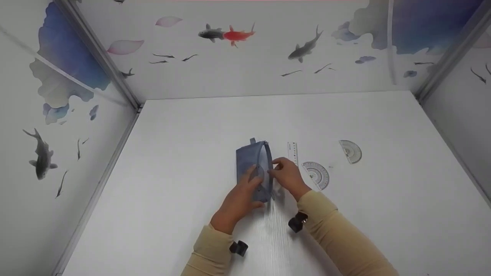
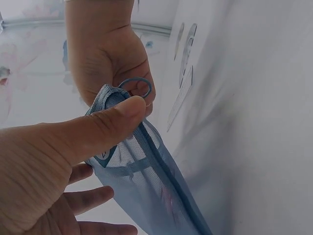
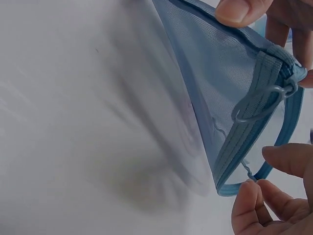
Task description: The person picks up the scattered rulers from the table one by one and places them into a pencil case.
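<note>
A blue mesh zip pouch [image 1: 247,156] is held over the white table, its zipped side open toward the right. My left hand [image 1: 237,200] grips it near one end, the thumb on the mesh in the left wrist view and some fingers spread beside it. On the right, my right hand [image 1: 288,177] pinches at the edge of the opening. In the right wrist view its fingertips [image 3: 250,188] meet at the rim, by a short thin strand. A loop-shaped zipper pull [image 3: 239,113] hangs at the pouch's corner. Faint shapes show through the mesh; I cannot tell what they are.
Right of the pouch, a clear ruler [image 1: 292,150] lies partly behind my right hand. Beside it is a clear protractor [image 1: 321,174], with a smaller protractor [image 1: 353,152] farther right. Walls painted with fish [image 1: 238,35] border the table [image 1: 172,153].
</note>
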The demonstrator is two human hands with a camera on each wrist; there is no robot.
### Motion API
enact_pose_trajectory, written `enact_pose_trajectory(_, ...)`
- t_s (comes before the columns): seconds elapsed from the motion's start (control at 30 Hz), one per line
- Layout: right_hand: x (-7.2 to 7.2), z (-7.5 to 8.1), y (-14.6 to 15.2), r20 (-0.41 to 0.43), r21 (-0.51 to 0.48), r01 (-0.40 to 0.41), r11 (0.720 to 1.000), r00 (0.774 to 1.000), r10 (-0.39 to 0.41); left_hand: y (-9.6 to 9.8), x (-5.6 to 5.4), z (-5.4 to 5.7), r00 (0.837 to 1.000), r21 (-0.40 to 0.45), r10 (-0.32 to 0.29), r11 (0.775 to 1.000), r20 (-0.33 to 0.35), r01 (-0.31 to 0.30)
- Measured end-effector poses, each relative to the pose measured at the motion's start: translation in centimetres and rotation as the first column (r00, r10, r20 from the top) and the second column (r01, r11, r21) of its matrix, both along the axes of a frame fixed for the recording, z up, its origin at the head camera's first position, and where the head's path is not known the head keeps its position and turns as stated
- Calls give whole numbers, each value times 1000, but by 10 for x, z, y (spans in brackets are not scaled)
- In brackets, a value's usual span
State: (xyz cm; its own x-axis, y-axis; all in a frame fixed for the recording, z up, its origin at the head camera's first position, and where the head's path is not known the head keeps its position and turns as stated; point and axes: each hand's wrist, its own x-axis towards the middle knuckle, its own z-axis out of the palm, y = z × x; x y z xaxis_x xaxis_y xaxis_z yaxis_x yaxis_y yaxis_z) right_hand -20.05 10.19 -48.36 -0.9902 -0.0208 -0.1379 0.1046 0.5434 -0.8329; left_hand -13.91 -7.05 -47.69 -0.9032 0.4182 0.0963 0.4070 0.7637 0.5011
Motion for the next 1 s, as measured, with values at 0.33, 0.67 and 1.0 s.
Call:
enact_pose_trajectory(0.33,1,1,12,-32,9,-4,1000,999,4,1,1,0,1000,-11,-2,1000,-6,2)
enact_pose_trajectory(0.67,1,3,27,-102,24,-25,999,994,27,1,2,-2,1000,-12,-8,1000,2,8)
enact_pose_trajectory(1.0,2,4,39,-108,32,-29,999,994,32,2,3,-2,1000,-17,14,1000,27,-14)
